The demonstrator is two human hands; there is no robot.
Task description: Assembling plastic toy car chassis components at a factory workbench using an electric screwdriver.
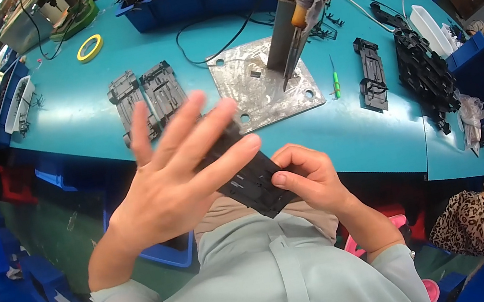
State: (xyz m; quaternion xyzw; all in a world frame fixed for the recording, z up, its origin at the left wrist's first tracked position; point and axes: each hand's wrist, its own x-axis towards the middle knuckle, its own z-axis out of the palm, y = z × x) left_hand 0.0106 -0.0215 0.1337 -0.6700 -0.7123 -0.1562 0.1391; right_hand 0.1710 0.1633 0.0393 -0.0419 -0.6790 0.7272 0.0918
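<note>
My right hand [312,179] pinches the near end of a black plastic toy car chassis [256,188], thumb on top, and holds it tilted in front of my waist. Over the chassis's far part, my left hand [171,169] is raised with its fingers spread and holds nothing. It hides part of the piece, and I cannot tell whether it touches it. Beyond the left hand, two similar chassis, one on the left [129,98] and one beside it [163,86], lie side by side on the turquoise table [278,138].
A metal base plate [230,79] bears an upright post [281,32] hung with a cloth-wrapped tool. To its right lie a green-handled screwdriver [336,85], another chassis [372,75] and a black parts pile [425,72]. Yellow tape [98,47] and a blue bin [198,6] stand farther back. A person [480,218] sits at right.
</note>
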